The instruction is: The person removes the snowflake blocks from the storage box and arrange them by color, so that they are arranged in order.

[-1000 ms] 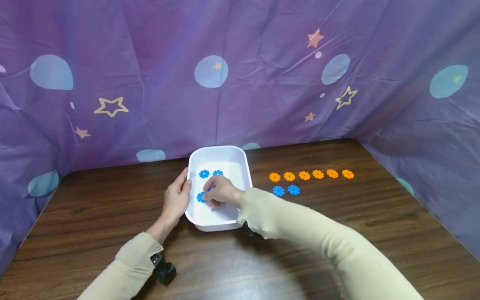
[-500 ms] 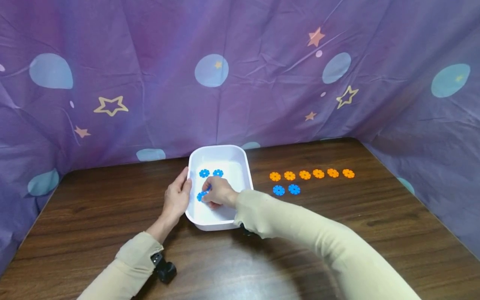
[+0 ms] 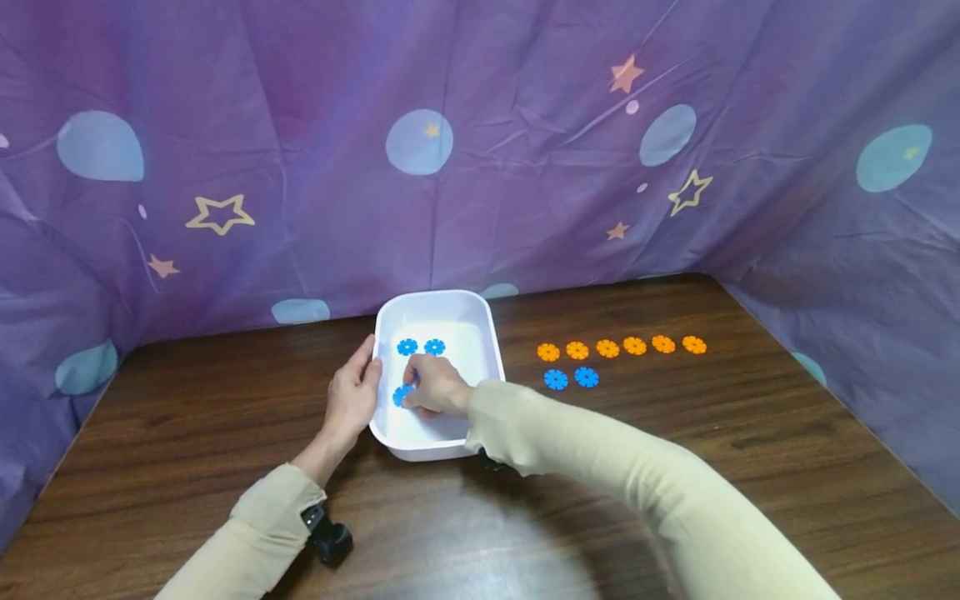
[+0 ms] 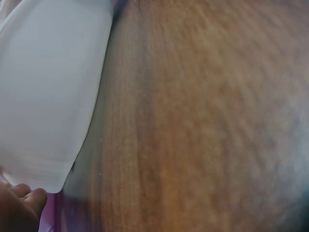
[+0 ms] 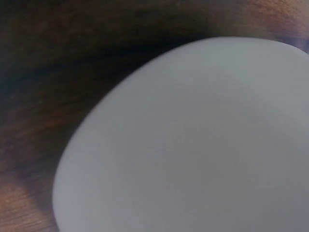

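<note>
In the head view, a white plastic tray stands on the table. My left hand rests along its left wall, with the thumb at the rim; its fingertips touch the tray's corner in the left wrist view. Inside the tray, my right hand bends its fingers down at a blue notched interlocking disc, which it pinches and partly hides. Farther back on the tray floor lie two more blue discs, a left one and a right one. The right wrist view shows only the tray's wall.
Right of the tray, several orange discs form a row on the wooden table. Two blue discs lie in front of them. A purple patterned cloth hangs behind the table and at its sides.
The blue seen between my right fingers earlier is now hidden, and the hand has shifted slightly left. My left hand and the tray have stayed in place.
</note>
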A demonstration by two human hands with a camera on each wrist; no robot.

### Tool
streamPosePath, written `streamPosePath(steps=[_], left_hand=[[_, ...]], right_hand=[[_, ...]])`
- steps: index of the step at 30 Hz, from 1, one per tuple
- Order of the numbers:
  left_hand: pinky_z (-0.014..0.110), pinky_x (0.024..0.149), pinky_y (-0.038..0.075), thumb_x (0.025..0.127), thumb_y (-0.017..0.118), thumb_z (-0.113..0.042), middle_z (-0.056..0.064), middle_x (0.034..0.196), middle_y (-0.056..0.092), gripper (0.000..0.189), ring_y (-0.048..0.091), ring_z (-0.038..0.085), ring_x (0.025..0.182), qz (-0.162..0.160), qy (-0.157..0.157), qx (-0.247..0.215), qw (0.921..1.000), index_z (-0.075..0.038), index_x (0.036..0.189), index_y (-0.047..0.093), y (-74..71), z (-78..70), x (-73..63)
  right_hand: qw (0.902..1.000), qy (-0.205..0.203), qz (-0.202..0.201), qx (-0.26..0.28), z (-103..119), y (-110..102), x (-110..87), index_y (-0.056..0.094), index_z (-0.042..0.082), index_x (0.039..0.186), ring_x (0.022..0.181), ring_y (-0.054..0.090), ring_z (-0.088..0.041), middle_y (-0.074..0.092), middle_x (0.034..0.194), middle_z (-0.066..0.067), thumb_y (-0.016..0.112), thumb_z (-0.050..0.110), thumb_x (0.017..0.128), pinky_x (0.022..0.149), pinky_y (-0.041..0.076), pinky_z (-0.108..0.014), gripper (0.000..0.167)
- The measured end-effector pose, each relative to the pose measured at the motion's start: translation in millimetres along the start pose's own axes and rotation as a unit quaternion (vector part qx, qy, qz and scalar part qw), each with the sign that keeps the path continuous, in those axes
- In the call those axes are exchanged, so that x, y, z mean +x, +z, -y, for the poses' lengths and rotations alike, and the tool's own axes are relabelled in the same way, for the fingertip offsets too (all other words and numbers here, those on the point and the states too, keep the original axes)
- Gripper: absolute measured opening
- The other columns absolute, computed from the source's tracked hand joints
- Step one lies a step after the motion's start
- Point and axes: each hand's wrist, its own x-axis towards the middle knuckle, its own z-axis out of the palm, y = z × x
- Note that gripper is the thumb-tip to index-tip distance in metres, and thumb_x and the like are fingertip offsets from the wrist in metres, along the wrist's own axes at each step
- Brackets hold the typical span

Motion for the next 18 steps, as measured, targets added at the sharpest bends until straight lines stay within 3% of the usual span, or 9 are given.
streamPosePath(steps=[9, 18], left_hand=[[0.039, 0.113, 0.028, 0.098, 0.042, -0.012, 0.014, 0.145, 0.039, 0.046, 0.036, 0.027, 0.135, -0.002, 0.005, -0.004, 1.0000, -0.002, 0.143, 0.037, 0.3, -0.1, -0.1], [0.040, 0.112, 0.031, 0.098, 0.042, -0.011, 0.015, 0.145, 0.040, 0.046, 0.037, 0.027, 0.134, 0.001, 0.008, -0.003, 1.0000, -0.001, 0.143, 0.037, 1.0, 1.6, -0.2]], right_hand=[[0.9992, -0.029, -0.007, -0.027, -0.9, -0.4, -0.7, 0.057, 0.005, 0.088, 0.038, 0.046, -0.007, 0.050, 0.057, 0.001, 0.076, 0.004, 0.076, 0.039, 0.036, -0.015, 0.022], [0.9992, -0.037, -0.004, -0.012, -0.9, -1.1, -1.3, 0.058, 0.005, 0.086, 0.039, 0.046, -0.008, 0.052, 0.054, 0.001, 0.074, 0.003, 0.077, 0.039, 0.035, -0.016, 0.019]])
